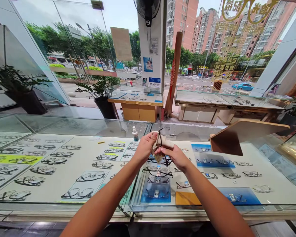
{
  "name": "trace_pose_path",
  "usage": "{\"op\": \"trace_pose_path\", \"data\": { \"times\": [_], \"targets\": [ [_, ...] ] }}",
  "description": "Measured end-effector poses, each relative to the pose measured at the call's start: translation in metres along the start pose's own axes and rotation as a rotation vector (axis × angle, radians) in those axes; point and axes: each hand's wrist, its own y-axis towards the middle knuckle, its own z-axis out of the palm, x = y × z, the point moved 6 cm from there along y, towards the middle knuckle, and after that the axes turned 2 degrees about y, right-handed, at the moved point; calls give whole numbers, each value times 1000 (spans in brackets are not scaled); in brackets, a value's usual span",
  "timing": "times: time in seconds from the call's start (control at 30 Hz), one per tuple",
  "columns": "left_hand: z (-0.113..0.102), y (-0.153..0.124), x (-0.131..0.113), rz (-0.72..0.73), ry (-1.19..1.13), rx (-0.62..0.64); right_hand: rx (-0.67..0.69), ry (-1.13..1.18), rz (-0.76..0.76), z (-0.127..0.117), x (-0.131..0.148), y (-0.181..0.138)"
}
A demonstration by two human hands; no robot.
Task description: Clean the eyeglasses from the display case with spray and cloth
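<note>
Arms: ours, 2 of them, bare, reach out over the glass-topped desk.
Display frames: below us in rows inside the desk, some lying on blue panels.
Left hand: its grip is drawn narrow, holding the dark eyeglasses together with a pale cloth.
Right hand: its grip is pinched on the same cloth.
Held up: the dark eyeglasses are above the desk between our 2 hands, partly wrapped, 1 temple poking up past the cloth; we cannot tell how much of the rims is covered.
Bottle: 1, white, upright on the desk, near our left hand.
Board: brown, slanted, on the desk to our right.
Potted plant: past the desk, beside a wooden cabinet.
Pillar: carries a black fan high up.
Street: outside, with 1 blue car and tall buildings beyond.
</note>
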Motion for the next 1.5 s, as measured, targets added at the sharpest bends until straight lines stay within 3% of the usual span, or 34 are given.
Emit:
{"op": "trace_pose_path", "data": {
  "times": [0.17, 0.5, 0.77, 1.1, 1.33, 1.5],
  "targets": [
    [4, 0, -6, -39, -84, 163, -58, 48, 8, -8, 8, -1],
    [-1, 2, 2, 48, 32, 39, 7, -28, -22, -1, 3, 1],
    [-2, 1, -6, -39, -25, 158, -64, 55, -11, -8, 7, 0],
    [-3, 1, 4, 34, 43, 42, -2, -71, -11, -1, 6, 1],
    [-3, 0, -8, -26, 13, 236, -60, 37, -6, -11, 7, 0],
    [-2, -1, 0, -3, 13, 129, -51, 35, -14, -7, 0, 2]
  ]
}}
